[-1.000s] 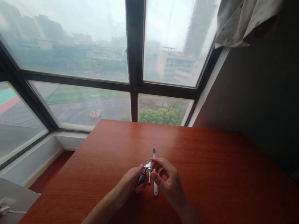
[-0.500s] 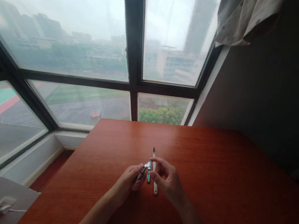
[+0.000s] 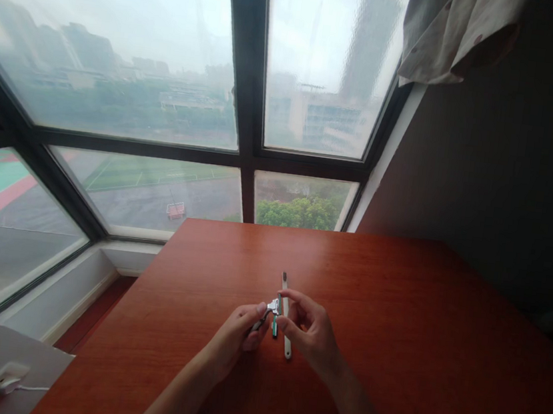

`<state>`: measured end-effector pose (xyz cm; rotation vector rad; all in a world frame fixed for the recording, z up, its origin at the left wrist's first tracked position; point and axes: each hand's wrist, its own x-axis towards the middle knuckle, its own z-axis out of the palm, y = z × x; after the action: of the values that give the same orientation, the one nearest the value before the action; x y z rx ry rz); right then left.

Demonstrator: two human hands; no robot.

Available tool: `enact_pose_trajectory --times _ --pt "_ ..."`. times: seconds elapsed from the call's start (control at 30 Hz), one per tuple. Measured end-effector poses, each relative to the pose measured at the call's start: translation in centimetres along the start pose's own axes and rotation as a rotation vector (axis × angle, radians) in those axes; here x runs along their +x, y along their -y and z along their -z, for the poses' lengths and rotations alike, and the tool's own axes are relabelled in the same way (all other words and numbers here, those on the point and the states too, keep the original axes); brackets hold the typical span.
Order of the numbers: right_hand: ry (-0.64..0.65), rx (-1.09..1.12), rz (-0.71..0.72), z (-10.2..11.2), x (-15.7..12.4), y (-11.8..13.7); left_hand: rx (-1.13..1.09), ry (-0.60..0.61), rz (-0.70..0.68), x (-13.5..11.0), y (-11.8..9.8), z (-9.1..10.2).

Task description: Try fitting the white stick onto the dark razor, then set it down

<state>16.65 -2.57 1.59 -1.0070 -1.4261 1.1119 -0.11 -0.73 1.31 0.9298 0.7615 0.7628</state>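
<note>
My left hand [image 3: 237, 332] is closed around the dark handle of a safety razor [image 3: 272, 306], whose silver head points up and to the right. At that head my right hand [image 3: 309, 325] has its index fingertip near the top end and its thumb near the lower end, gripping the blade cartridge between them. Just below lies a green and dark razor cartridge [image 3: 275, 328] on the table. A white toothbrush [image 3: 288, 348] with dark bristles rests lengthwise beside it, partly covered by my right fingers.
Both hands are above a reddish-brown wooden table [image 3: 230, 255]. Large dark-framed windows [image 3: 246, 163] rise behind its far edge. A cloth [image 3: 443, 39] hangs at the upper right, and a plug with a white cable [image 3: 12, 387] sits in a wall socket at lower left.
The razor head has turned slightly between my hands, so less of its green side shows. Both hands keep nearly the same place, and the toothbrush has not moved.
</note>
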Motion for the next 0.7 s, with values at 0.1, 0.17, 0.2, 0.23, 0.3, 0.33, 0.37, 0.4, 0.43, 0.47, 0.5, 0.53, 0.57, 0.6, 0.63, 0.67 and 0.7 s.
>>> enact_pose_trajectory --times 0.1,0.17,0.2,0.23,0.3,0.33,0.37,0.4,0.43,0.47,0.5,0.53,0.57,0.6,0.63,0.67,0.7 --pt "-0.008 0.017 -0.015 -0.1 0.0 -0.1 0.009 0.005 0.004 0.0 0.0 -0.1" --pt "-0.013 0.051 -0.027 -0.1 0.0 -0.1 0.004 0.001 0.010 0.0 0.0 -0.1" --pt "-0.018 0.070 -0.035 -0.1 0.0 0.0 -0.007 -0.002 0.010 0.0 0.1 -0.1" --pt "-0.027 0.090 -0.046 -0.1 0.0 0.0 -0.024 -0.002 0.006 0.0 0.1 0.0" --pt "-0.048 0.136 -0.075 0.1 0.1 0.1 -0.066 0.003 -0.005 0.1 0.3 0.1" --pt "-0.056 0.158 -0.091 0.3 0.1 0.1 -0.083 0.008 -0.008 0.1 0.4 0.2" --pt "-0.060 0.175 -0.106 0.6 0.2 0.1 -0.092 0.016 -0.007 0.2 0.5 0.3" --pt "-0.062 0.174 -0.119 0.9 0.3 0.0 -0.094 0.024 -0.005 0.2 0.6 0.4" --pt "-0.060 0.146 -0.127 1.3 0.4 0.0 -0.094 0.031 -0.002 0.3 0.6 0.4" --pt "-0.063 0.079 -0.126 1.8 0.5 -0.2 -0.093 0.033 0.000 0.4 0.6 0.5" --pt "-0.073 -0.031 -0.117 2.3 0.6 -0.4 -0.095 0.031 0.000 0.4 0.6 0.5" --pt "-0.088 -0.179 -0.100 2.8 0.7 -0.6 -0.101 0.028 -0.001 0.5 0.5 0.4" --pt "-0.111 -0.355 -0.083 3.3 0.8 -0.9 -0.108 0.027 -0.003 0.5 0.4 0.4" --pt "-0.128 -0.535 -0.081 3.8 0.9 -1.2 -0.112 0.027 -0.004 0.6 0.4 0.4" --pt "-0.126 -0.688 -0.101 4.3 0.9 -1.5 -0.115 0.029 -0.004 0.6 0.3 0.3" --pt "-0.105 -0.807 -0.129 4.6 0.9 -1.7 -0.116 0.031 -0.002 0.6 0.3 0.3" --pt "-0.071 -0.896 -0.160 4.9 0.8 -1.9 -0.116 0.031 0.001 0.6 0.2 0.3"
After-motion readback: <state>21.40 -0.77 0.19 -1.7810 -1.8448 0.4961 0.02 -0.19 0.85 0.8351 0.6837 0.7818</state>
